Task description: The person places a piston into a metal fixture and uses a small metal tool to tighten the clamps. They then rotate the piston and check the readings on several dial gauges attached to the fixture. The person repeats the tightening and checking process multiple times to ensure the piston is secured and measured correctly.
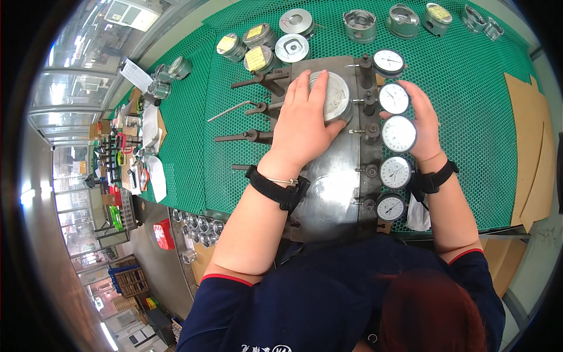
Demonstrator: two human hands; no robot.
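A round metal piston (337, 97) lies on the far part of a steel gauging plate (328, 199). My left hand (302, 126) grips it, with fingers across its top and the thumb at its near side. Along the plate's right side stands a row of several white dial gauges on dark posts. My right hand (425, 120) is closed around the second dial gauge (394, 98) from the far end, its fingers at the right edge and the thumb tip showing between this gauge and the neighbouring dial (399, 134). Part of the right fingers is hidden behind the dials.
Green perforated matting (463, 152) covers the bench. Pistons, some with yellow labels (255, 58), stand along the far side. Clamp rods (234, 139) jut out left of the plate. Cardboard sheets (528, 158) lie at the right edge; papers (156, 179) are at the left.
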